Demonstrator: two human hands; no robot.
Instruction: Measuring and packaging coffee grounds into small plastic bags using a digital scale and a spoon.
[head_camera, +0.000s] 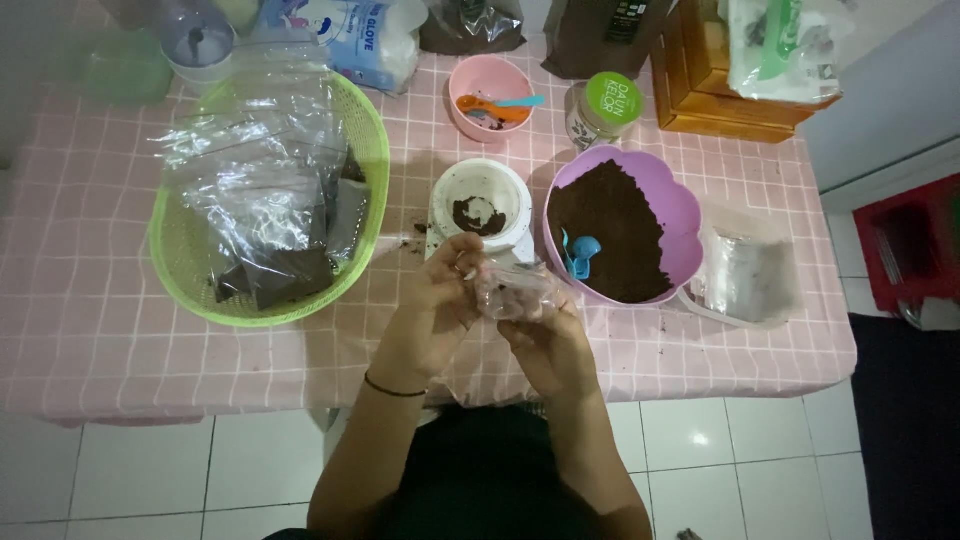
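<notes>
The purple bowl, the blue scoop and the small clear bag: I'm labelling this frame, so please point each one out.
purple bowl (683, 215): head view, bare right rim.
blue scoop (586, 247): head view, its cup, lying on the brown powder.
small clear bag (510, 290): head view, crumpled middle, held by both hands.

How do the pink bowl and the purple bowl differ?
The pink bowl is small and round; the purple bowl is larger, with a scalloped rim. The pink bowl holds only an orange spoon and a teal spoon; the purple bowl is heaped with dark brown powder and has a blue scoop. Both sit upright on the pink checked tablecloth.
</notes>
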